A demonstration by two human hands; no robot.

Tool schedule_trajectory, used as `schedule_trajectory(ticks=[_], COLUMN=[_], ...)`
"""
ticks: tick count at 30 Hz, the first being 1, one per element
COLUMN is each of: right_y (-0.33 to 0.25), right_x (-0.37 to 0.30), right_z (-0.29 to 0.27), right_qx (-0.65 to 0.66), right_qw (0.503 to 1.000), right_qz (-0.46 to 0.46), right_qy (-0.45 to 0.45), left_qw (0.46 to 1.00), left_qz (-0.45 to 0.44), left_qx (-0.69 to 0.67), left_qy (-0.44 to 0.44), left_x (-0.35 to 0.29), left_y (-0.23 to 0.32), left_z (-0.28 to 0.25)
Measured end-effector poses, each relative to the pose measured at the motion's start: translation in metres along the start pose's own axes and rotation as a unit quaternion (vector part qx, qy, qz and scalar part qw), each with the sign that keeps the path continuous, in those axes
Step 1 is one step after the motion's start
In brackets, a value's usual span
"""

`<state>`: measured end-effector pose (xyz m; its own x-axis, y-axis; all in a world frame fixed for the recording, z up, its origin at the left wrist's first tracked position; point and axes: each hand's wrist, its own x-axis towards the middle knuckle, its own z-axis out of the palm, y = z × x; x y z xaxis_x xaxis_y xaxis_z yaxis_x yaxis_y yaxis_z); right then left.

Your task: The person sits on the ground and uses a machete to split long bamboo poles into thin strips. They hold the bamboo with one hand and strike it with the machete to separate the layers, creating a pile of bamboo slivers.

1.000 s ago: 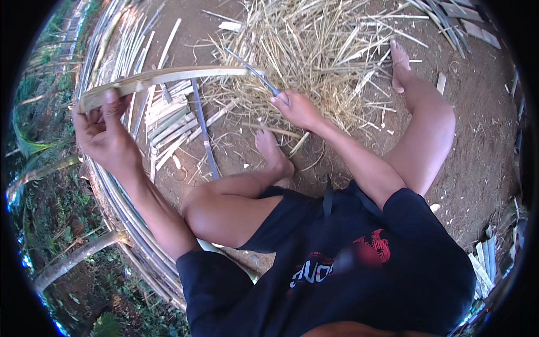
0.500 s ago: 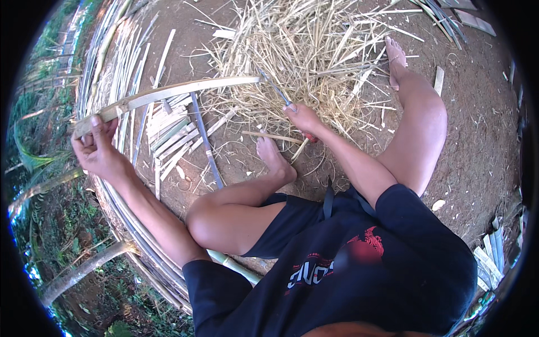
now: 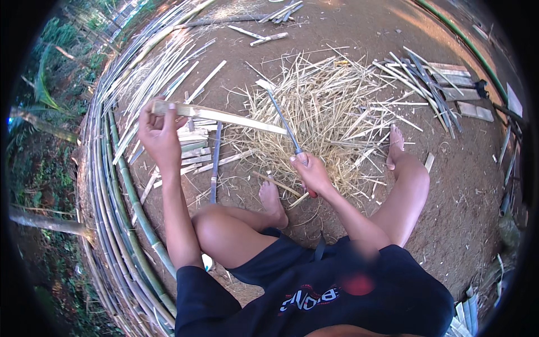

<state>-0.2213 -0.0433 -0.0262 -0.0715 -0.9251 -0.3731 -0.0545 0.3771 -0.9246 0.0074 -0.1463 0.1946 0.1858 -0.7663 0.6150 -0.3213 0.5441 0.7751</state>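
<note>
My left hand [image 3: 160,135] grips the near end of a pale split bamboo strip [image 3: 224,117] that runs to the right toward the blade. My right hand [image 3: 310,173] is closed on the red handle of a long knife [image 3: 283,126], whose blade points up and away and meets the far end of the strip. Both hands are raised over my bent knees. Beneath the knife lies a heap of straw-coloured bamboo shavings [image 3: 331,112]. A second dark blade [image 3: 215,163] lies flat on the dirt between my hands.
Long green and pale bamboo poles [image 3: 120,185] curve along the left. Short cut strips [image 3: 191,149] lie under my left hand. More slats and dark strips [image 3: 432,76] sit at the far right. My bare feet [image 3: 272,199] rest on the dirt.
The view has tilted and my hands sit lower in it. My left hand has kept hold of the strip, and the knife blade stays against its far end.
</note>
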Motion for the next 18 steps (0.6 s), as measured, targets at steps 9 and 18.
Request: schedule_trajectory(ticks=[9,18], right_y=[-0.013,-0.033], right_x=[-0.018,-0.041], right_z=[0.0,0.006], right_qx=[-0.054,-0.1], right_qw=[0.984,0.957], right_qz=[-0.169,-0.269], right_qy=[0.035,0.042], left_qw=[0.979,0.96], left_qz=[0.088,0.028], left_qx=[0.174,0.272], left_qy=[-0.055,-0.055], left_x=[-0.011,-0.049], left_y=[0.027,0.058], left_z=[-0.008,-0.006])
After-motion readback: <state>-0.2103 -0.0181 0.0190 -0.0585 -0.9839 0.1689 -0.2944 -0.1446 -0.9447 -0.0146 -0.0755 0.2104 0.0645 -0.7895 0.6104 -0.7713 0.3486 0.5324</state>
